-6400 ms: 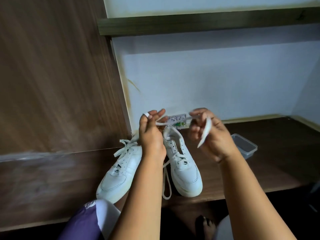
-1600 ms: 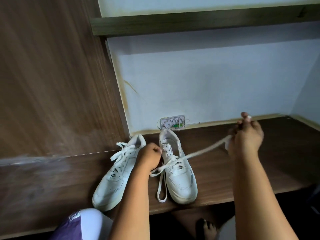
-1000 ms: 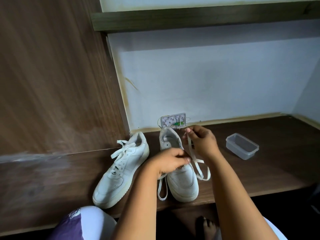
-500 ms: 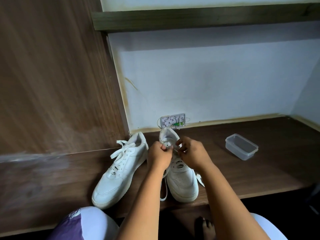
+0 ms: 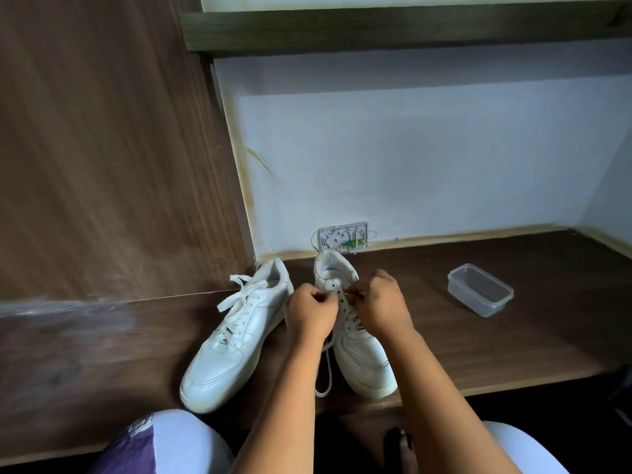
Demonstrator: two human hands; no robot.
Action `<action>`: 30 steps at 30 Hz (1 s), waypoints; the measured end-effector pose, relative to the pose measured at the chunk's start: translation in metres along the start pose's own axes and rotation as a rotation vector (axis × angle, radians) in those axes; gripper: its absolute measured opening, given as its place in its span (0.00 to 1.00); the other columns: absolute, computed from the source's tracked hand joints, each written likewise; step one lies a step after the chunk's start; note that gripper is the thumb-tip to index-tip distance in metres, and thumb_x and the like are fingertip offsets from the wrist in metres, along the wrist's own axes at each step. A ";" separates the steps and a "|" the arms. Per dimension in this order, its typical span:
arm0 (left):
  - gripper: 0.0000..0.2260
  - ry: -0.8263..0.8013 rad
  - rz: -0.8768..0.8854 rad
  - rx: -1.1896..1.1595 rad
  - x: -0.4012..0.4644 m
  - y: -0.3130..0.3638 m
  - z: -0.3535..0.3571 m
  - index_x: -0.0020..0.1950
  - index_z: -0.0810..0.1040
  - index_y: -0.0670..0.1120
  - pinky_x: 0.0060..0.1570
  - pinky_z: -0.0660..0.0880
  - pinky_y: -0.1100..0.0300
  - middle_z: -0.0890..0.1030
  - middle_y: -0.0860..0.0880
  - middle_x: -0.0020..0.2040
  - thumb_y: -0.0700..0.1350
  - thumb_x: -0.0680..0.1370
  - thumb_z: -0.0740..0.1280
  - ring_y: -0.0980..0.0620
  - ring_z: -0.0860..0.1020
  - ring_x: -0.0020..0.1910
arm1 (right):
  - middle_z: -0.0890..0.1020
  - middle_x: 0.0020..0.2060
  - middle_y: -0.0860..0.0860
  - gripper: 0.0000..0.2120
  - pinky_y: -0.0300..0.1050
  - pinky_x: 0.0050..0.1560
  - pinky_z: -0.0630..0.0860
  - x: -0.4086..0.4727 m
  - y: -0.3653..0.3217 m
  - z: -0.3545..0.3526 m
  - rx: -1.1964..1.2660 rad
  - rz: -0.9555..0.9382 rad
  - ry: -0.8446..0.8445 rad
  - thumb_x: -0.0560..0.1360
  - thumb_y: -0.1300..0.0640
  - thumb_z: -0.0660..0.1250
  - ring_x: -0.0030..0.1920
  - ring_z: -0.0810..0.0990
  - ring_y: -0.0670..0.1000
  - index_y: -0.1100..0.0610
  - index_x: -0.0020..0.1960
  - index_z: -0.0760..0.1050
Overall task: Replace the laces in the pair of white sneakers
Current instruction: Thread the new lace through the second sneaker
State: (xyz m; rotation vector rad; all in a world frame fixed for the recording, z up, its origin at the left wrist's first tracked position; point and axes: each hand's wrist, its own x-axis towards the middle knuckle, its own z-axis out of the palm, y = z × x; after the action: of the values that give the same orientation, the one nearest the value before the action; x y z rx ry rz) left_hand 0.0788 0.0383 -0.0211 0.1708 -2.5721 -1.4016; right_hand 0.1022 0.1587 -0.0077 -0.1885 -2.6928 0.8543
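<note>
Two white leather low-top sneakers sit on the dark brown wooden tabletop (image 5: 513,343), toes toward the bottom of the frame. Left white sneaker (image 5: 236,340), lower centre-left, is fully laced, loose ends splayed near its collar. Right white sneaker (image 5: 359,354), just right of it at centre, is only partly laced: upper eyelets show bare. Flat white fabric lace (image 5: 327,367) hangs off its left side in a slack loop down to the tabletop edge.

Left hand (image 5: 309,314) hovers over the eyelet row, fingers curled in, apparently pinching a lace end near the top eyelets. Right hand (image 5: 384,307) is opposite, fingers bunched tight around the other end; the contact itself is too small to see clearly.

Judgement: the lace is light, limp, and won't push, so take it at the stiff tip and feed that through. The shoe is light and may slide when pulled, so brace the upper.

Clear rectangular plastic container (image 5: 480,294) sits at right, well apart. White wall plate (image 5: 342,240) is behind the sneakers.
</note>
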 end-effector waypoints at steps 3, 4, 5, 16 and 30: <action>0.12 0.001 0.029 0.024 -0.004 0.003 0.006 0.42 0.76 0.46 0.43 0.74 0.57 0.81 0.50 0.40 0.54 0.74 0.67 0.48 0.77 0.42 | 0.72 0.48 0.53 0.09 0.43 0.42 0.74 0.002 0.000 -0.002 -0.031 0.063 -0.034 0.74 0.61 0.65 0.43 0.77 0.57 0.53 0.48 0.83; 0.10 0.007 0.035 0.024 -0.004 0.003 0.006 0.43 0.76 0.46 0.45 0.74 0.57 0.81 0.50 0.42 0.53 0.75 0.67 0.48 0.77 0.44 | 0.71 0.48 0.52 0.09 0.43 0.41 0.72 0.002 -0.001 -0.001 -0.058 0.074 -0.048 0.75 0.62 0.64 0.41 0.75 0.56 0.54 0.48 0.82; 0.08 0.005 0.025 0.011 -0.003 0.001 0.007 0.44 0.77 0.46 0.45 0.73 0.57 0.81 0.50 0.43 0.50 0.75 0.66 0.48 0.77 0.45 | 0.69 0.47 0.52 0.09 0.42 0.41 0.71 0.002 -0.002 0.000 -0.084 0.076 -0.056 0.75 0.62 0.63 0.41 0.73 0.56 0.56 0.48 0.82; 0.10 -0.219 -0.090 -0.334 0.003 -0.014 0.001 0.37 0.77 0.48 0.46 0.77 0.57 0.80 0.51 0.36 0.40 0.69 0.77 0.54 0.78 0.37 | 0.80 0.32 0.49 0.09 0.37 0.36 0.76 0.008 0.014 0.004 0.469 0.176 -0.296 0.77 0.66 0.64 0.31 0.77 0.46 0.57 0.44 0.81; 0.01 -0.097 0.222 -0.009 -0.005 -0.002 0.000 0.42 0.84 0.45 0.44 0.77 0.63 0.85 0.51 0.41 0.42 0.72 0.74 0.55 0.81 0.39 | 0.81 0.35 0.47 0.17 0.35 0.35 0.73 0.006 0.018 0.011 0.515 0.098 -0.136 0.73 0.69 0.66 0.35 0.78 0.46 0.47 0.45 0.67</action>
State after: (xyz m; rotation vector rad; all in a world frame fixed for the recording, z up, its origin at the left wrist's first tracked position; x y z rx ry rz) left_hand 0.0837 0.0383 -0.0235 -0.1835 -2.5655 -1.3691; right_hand 0.0937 0.1685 -0.0246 -0.1474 -2.4906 1.6017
